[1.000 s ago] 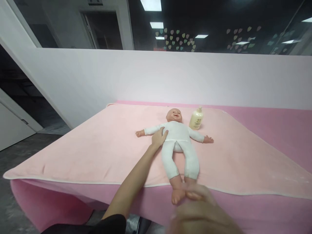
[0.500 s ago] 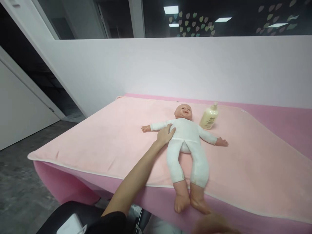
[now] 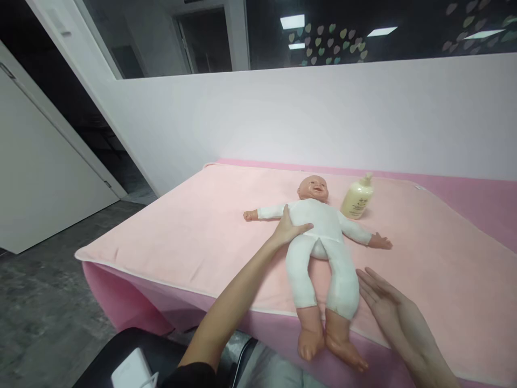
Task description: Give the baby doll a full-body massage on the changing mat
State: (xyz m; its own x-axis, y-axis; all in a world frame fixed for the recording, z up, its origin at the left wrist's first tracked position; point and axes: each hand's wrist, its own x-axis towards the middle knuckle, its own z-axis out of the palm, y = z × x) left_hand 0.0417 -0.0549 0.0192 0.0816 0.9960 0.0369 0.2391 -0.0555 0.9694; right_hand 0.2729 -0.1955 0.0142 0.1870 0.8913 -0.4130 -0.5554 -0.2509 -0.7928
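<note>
A baby doll (image 3: pixel 319 215) with a white cloth body lies on its back on a pale pink blanket (image 3: pixel 194 226), arms spread and feet toward me. My left hand (image 3: pixel 288 229) rests against the side of its torso, thumb stretched over the belly and fingers apart. To the right of the doll's leg, my right hand (image 3: pixel 385 302) hovers with its fingers stretched out and nothing in it. Its fingertips are close to the knee; whether they touch I cannot tell. Beside the doll's head stands a pale yellow pump bottle (image 3: pixel 357 198).
A darker pink cover (image 3: pixel 476 202) shows beneath the blanket at the back and front edges. Behind the table rises a white wall (image 3: pixel 283 118) with a window above. At the lower left are a black seat (image 3: pixel 121 350) and a white box-shaped device (image 3: pixel 133 371) with a cable.
My right hand has come up from the bottom edge, where it was blurred near the doll's foot, to beside its leg. The left thumb now lies across the belly. The view has shifted slightly.
</note>
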